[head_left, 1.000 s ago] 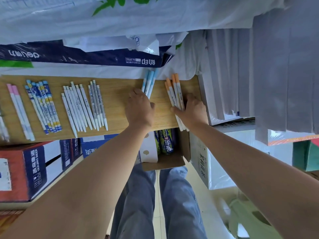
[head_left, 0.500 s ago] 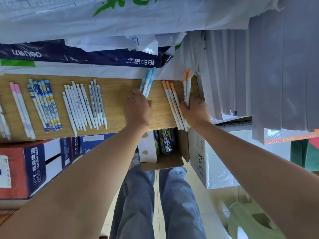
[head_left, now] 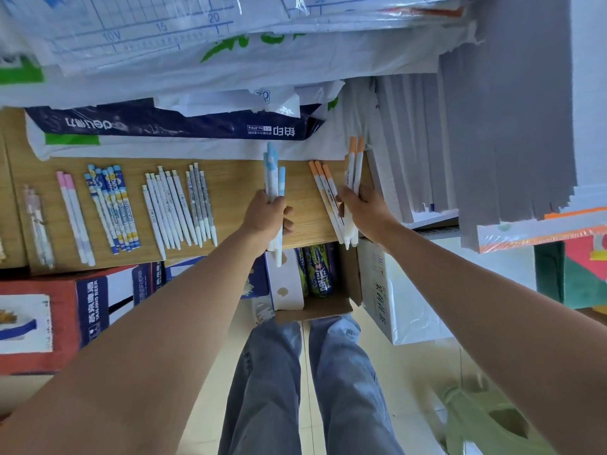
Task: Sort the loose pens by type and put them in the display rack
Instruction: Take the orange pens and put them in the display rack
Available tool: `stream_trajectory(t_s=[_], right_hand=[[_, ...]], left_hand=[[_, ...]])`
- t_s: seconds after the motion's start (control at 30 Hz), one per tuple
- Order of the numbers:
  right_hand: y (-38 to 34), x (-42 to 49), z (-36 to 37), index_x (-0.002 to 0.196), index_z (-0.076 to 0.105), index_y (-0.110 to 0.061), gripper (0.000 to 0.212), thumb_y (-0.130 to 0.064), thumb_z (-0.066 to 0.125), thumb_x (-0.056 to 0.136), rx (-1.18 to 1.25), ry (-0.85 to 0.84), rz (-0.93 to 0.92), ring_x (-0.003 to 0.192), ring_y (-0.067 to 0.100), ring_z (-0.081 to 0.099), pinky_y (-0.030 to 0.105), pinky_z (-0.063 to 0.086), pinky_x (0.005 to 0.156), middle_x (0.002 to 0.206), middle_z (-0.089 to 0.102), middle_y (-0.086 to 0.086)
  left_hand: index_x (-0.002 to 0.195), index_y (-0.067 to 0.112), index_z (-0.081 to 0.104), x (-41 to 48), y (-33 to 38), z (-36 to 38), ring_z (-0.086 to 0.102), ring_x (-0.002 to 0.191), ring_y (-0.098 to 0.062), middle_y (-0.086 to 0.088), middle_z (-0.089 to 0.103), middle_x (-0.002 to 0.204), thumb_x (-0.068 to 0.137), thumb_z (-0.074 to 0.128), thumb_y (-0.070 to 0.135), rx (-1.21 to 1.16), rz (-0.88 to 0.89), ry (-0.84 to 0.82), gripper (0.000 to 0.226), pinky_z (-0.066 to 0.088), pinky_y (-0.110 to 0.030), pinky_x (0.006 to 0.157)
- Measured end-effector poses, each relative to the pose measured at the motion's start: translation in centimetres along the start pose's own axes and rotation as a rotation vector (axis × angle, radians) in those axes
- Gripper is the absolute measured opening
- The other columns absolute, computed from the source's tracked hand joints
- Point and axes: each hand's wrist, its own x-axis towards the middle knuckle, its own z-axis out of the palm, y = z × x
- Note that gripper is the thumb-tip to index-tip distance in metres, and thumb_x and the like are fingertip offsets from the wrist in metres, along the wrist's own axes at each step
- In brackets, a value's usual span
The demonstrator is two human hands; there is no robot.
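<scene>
Sorted groups of pens lie on a wooden shelf board (head_left: 230, 182). My left hand (head_left: 267, 215) is closed around a bunch of white pens with light-blue caps (head_left: 273, 174), lifted off the board. My right hand (head_left: 361, 208) grips two white pens with orange caps (head_left: 354, 159), held nearly upright. Three more orange-capped pens (head_left: 325, 192) lie flat just left of that hand. Further left lie white pens (head_left: 167, 208), grey-patterned pens (head_left: 198, 201), blue printed pens (head_left: 113, 208) and pink-capped pens (head_left: 74, 211). No display rack is in view.
Paper reams in plastic (head_left: 164, 126) lie along the shelf's far side. Stacked grey paper (head_left: 476, 126) rises at the right. Below the board stand an open carton with cans (head_left: 315, 274), a white box (head_left: 394, 300) and a red beer carton (head_left: 39, 323). My legs are below.
My left hand closed on the blue-capped pens and raised them off the board. My right hand picked two orange-capped pens out of the group and lifted them to the right.
</scene>
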Motion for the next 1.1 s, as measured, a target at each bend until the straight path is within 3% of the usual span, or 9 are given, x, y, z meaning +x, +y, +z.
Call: stream_trajectory(t_s=[0.13, 0.3, 0.4, 0.6, 0.73, 0.87, 1.03, 1.1], right_hand=[[-1.4, -2.7, -0.3, 0.086, 0.060, -0.016, 0.031, -0.038, 0.044, 0.099, 0.112, 0.010, 0.023, 0.064, 0.016, 0.050, 0.029, 0.040, 0.064, 0.068, 0.061, -0.002], [-4.6, -8.3, -1.7, 0.082, 0.059, -0.014, 0.033, -0.036, 0.043, 0.099, 0.176, -0.007, -0.036, 0.049, 0.005, 0.046, 0.017, 0.037, 0.049, 0.068, 0.059, 0.000], [-7.2, -12.3, -3.1, 0.075, 0.058, -0.017, 0.035, -0.037, 0.043, 0.099, 0.244, 0.010, -0.096, 0.057, 0.013, 0.046, 0.024, 0.035, 0.054, 0.064, 0.057, -0.005], [-11.8, -19.3, -8.8, 0.070, 0.056, -0.014, 0.036, -0.030, 0.044, 0.100, 0.295, 0.225, -0.288, 0.056, 0.007, 0.049, 0.019, 0.038, 0.056, 0.065, 0.055, -0.002], [-13.3, -21.6, -15.2, 0.085, 0.058, -0.013, 0.027, -0.029, 0.043, 0.101, 0.417, 0.348, -0.326, 0.063, 0.013, 0.050, 0.023, 0.040, 0.061, 0.070, 0.056, 0.002], [-11.9, -22.5, -21.8, 0.104, 0.056, -0.012, 0.022, -0.028, 0.040, 0.102, 0.435, 0.399, -0.318, 0.069, 0.017, 0.051, 0.028, 0.040, 0.065, 0.070, 0.057, 0.001], [-8.9, -22.2, -30.3, 0.084, 0.056, -0.018, 0.028, -0.037, 0.044, 0.100, 0.410, 0.429, -0.266, 0.066, 0.016, 0.051, 0.029, 0.041, 0.063, 0.069, 0.056, -0.002], [-7.8, -21.7, -33.7, 0.085, 0.054, -0.015, 0.030, -0.039, 0.044, 0.100, 0.385, 0.443, -0.234, 0.065, 0.015, 0.047, 0.028, 0.037, 0.058, 0.070, 0.050, -0.001]], left_hand=[[0.106, 0.007, 0.041, -2.7, 1.5, -0.3, 0.038, 0.053, -0.012, -0.003, 0.044, 0.073, 0.100, 0.042, 0.010, -0.005, 0.023, -0.065, 0.007, 0.041, -0.025, 0.048], [0.102, 0.007, 0.047, -7.3, 4.9, -0.2, 0.038, 0.051, -0.012, -0.002, 0.043, 0.069, 0.098, 0.048, 0.012, -0.062, 0.052, -0.119, 0.006, 0.037, -0.025, 0.046], [0.089, 0.012, 0.048, -11.1, 7.9, 0.2, 0.037, 0.050, -0.013, -0.003, 0.043, 0.068, 0.098, 0.048, 0.010, -0.052, 0.099, -0.160, 0.009, 0.036, -0.025, 0.045], [0.094, 0.009, 0.045, -18.2, 15.2, 2.4, 0.048, 0.047, -0.019, -0.008, 0.050, 0.068, 0.100, 0.046, 0.017, 0.103, 0.290, -0.240, 0.009, 0.046, -0.029, 0.045], [0.092, 0.011, 0.048, -21.8, 19.8, 6.5, 0.050, 0.048, -0.024, -0.007, 0.054, 0.056, 0.099, 0.047, 0.021, 0.105, 0.347, -0.294, 0.012, 0.045, -0.031, 0.052], [0.090, 0.007, 0.049, -24.1, 21.8, 12.9, 0.046, 0.042, -0.022, -0.004, 0.052, 0.045, 0.099, 0.047, 0.015, 0.154, 0.416, -0.342, 0.012, 0.041, -0.025, 0.046], [0.097, 0.004, 0.046, -25.7, 23.5, 21.6, 0.045, 0.045, -0.022, -0.011, 0.051, 0.056, 0.099, 0.046, 0.013, 0.189, 0.473, -0.344, 0.009, 0.041, -0.028, 0.045], [0.100, 0.005, 0.044, -25.9, 24.3, 24.9, 0.045, 0.047, -0.021, -0.011, 0.052, 0.059, 0.101, 0.044, 0.014, 0.219, 0.488, -0.347, 0.009, 0.041, -0.028, 0.046]])
